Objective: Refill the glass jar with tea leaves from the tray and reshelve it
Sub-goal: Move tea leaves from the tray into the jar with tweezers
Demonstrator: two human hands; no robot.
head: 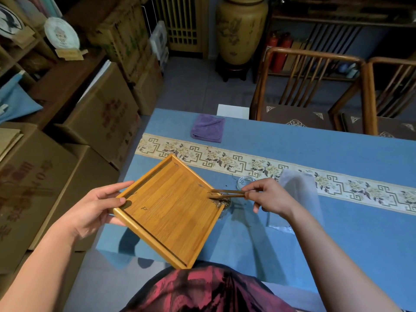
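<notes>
The glass jar (225,204) stands on the blue tablecloth (337,221), mostly hidden under the right corner of the bamboo tray (168,210), so only a sliver of its rim and side shows. A small heap of tea leaves (219,201) is bunched at that tray corner, right above the jar's mouth, and a few stray leaves cling to the bare tray floor. The tray is held off the table, turned corner-on like a diamond and tipped toward the jar; its near corner hangs over the table edge above the person's red patterned garment (202,291). The left hand (96,210) grips the tray's left corner, thumb on the inner floor and fingers curled beneath the rim. The right hand (270,197) pinches wooden tongs (227,193) between thumb and fingers, the two tips reaching into the leaf pile at the tray's edge. Just beyond the tongs lies the round glass lid (244,182), near the patterned runner (292,172). A translucent plastic bag (299,194) sits behind the right hand. A folded purple cloth (208,131) rests well apart toward the far table edge, with open blue cloth to the right. Cardboard boxes (101,122) crowd the floor to the left, and wooden chairs (315,91) stand past the far side.
</notes>
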